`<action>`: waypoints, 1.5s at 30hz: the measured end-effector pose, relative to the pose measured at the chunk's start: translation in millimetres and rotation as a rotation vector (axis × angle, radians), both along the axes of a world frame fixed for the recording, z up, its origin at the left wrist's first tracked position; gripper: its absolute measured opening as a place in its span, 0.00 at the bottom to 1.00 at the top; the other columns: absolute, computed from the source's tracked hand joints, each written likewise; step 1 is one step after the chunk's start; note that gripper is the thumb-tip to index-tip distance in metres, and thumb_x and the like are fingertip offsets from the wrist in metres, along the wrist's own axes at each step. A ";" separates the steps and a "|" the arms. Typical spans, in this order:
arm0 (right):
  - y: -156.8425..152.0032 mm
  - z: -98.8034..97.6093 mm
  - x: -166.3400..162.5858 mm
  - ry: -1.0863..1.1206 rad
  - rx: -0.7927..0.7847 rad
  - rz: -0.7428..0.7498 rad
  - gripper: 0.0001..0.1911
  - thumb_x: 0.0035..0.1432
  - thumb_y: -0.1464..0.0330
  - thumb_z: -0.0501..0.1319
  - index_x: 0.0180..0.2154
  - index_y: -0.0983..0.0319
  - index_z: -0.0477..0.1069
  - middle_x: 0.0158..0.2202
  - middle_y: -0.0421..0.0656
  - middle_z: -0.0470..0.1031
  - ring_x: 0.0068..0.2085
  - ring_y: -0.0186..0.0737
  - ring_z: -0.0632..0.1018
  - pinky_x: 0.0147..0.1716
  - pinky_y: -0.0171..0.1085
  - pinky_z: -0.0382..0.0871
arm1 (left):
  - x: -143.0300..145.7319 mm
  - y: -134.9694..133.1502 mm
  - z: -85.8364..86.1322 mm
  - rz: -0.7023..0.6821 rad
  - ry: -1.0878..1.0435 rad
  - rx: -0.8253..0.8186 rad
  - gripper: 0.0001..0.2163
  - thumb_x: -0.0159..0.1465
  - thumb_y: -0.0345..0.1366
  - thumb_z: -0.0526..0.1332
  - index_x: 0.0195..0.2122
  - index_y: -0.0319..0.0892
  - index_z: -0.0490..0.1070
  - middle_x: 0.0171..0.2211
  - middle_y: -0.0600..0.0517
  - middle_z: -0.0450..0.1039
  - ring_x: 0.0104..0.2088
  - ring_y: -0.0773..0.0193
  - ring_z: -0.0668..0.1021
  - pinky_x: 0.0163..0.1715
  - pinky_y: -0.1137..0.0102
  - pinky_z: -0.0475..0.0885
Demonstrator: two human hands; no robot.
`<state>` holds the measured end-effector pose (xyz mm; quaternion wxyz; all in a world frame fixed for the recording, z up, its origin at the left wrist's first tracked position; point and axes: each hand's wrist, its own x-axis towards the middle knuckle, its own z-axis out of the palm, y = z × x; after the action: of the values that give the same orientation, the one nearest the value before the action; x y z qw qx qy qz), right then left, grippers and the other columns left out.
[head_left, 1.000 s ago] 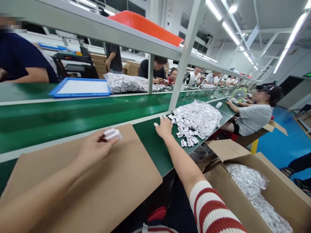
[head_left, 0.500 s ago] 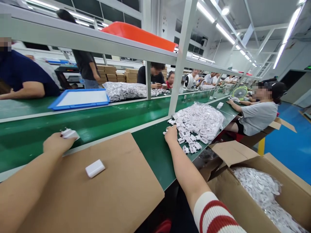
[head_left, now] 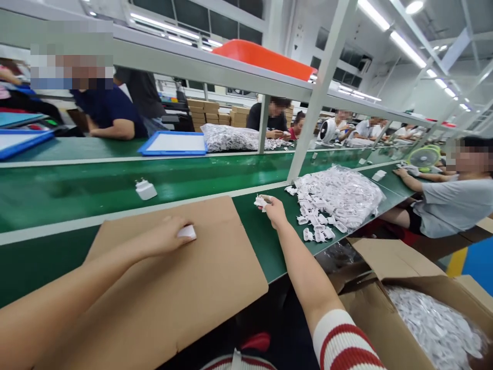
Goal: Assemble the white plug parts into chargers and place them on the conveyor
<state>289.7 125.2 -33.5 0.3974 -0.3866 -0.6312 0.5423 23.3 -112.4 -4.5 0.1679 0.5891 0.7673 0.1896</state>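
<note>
My left hand (head_left: pixel 169 235) is closed around a white rectangular charger housing (head_left: pixel 187 233) on the cardboard sheet (head_left: pixel 215 267). Between the fingers of my right hand (head_left: pixel 274 209) is a small white plug part (head_left: pixel 262 202), held just above the green bench beyond the sheet's right corner. A finished-looking white two-pin charger (head_left: pixel 146 189) lies on the green conveyor belt (head_left: pixel 96 192), apart from both hands. To the right of my right hand, loose white plug parts (head_left: pixel 318 221) spill from a clear plastic bag (head_left: pixel 342 192) full of them.
An open cardboard box (head_left: pixel 370 308) with bagged white parts stands at the lower right. A metal post (head_left: pixel 321 87) rises behind the bench, under a shelf holding an orange tray (head_left: pixel 265 59). A co-worker (head_left: pixel 454 200) sits on the right; others work across the belt.
My left hand has let go of the pinned charger on the belt and taken hold of the housing on the cardboard. My right hand has drawn back from the pile with a plug part.
</note>
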 end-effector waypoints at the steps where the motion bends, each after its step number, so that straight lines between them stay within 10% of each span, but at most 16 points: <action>1: -3.2 -0.4 -3.8 0.055 -0.051 0.051 0.14 0.54 0.73 0.65 0.45 0.63 0.78 0.45 0.48 0.82 0.44 0.42 0.82 0.47 0.42 0.80 | 0.8 0.5 -1.3 0.017 -0.020 0.000 0.23 0.50 0.52 0.63 0.43 0.46 0.77 0.50 0.38 0.81 0.52 0.35 0.80 0.51 0.50 0.75; 8: -12.0 4.1 -6.7 0.204 -0.310 0.235 0.17 0.47 0.67 0.76 0.40 0.61 0.78 0.36 0.43 0.81 0.34 0.34 0.79 0.33 0.32 0.78 | 16.3 12.9 -11.0 0.126 -0.197 0.118 0.21 0.47 0.50 0.69 0.39 0.44 0.78 0.42 0.43 0.81 0.43 0.42 0.81 0.41 0.58 0.77; 15: -16.7 4.7 -7.1 0.190 -0.424 0.258 0.17 0.48 0.66 0.77 0.40 0.59 0.76 0.39 0.42 0.82 0.42 0.39 0.83 0.42 0.37 0.79 | 62.6 31.6 -51.3 0.148 -0.413 0.522 0.19 0.55 0.52 0.68 0.40 0.43 0.78 0.44 0.45 0.78 0.46 0.48 0.79 0.52 0.57 0.74; 22: -31.6 3.5 -19.6 0.090 -0.032 0.092 0.22 0.39 0.60 0.77 0.37 0.61 0.78 0.41 0.46 0.82 0.41 0.42 0.80 0.35 0.37 0.73 | 54.2 29.3 -53.4 0.054 -0.362 0.389 0.16 0.57 0.49 0.67 0.40 0.45 0.79 0.43 0.44 0.79 0.50 0.43 0.75 0.52 0.53 0.72; 33: -85.6 42.1 -66.5 -0.031 -0.088 0.605 0.19 0.39 0.65 0.78 0.35 0.61 0.79 0.32 0.41 0.81 0.34 0.37 0.79 0.34 0.35 0.74 | 52.4 23.3 -50.6 0.017 -0.413 0.440 0.19 0.60 0.49 0.65 0.48 0.43 0.77 0.43 0.45 0.79 0.47 0.48 0.77 0.50 0.55 0.72; 36: -85.3 32.4 -70.9 -0.019 -0.022 0.547 0.22 0.37 0.63 0.79 0.36 0.60 0.79 0.34 0.42 0.82 0.36 0.39 0.80 0.37 0.37 0.75 | 52.0 23.5 -51.0 0.036 -0.452 0.428 0.21 0.59 0.51 0.66 0.47 0.42 0.77 0.42 0.45 0.79 0.45 0.49 0.79 0.46 0.57 0.74; 45: -85.8 22.0 -52.8 -0.189 0.701 0.441 0.11 0.60 0.69 0.64 0.44 0.59 0.81 0.41 0.44 0.78 0.44 0.42 0.78 0.47 0.41 0.74 | 53.0 28.2 -55.6 0.084 -0.592 0.419 0.21 0.57 0.52 0.69 0.45 0.42 0.80 0.39 0.47 0.79 0.39 0.53 0.80 0.41 0.61 0.74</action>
<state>236.9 39.4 -11.5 0.3199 -0.1318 -0.8787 0.3289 76.3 -84.2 -60.1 0.2504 0.4985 0.6533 0.5118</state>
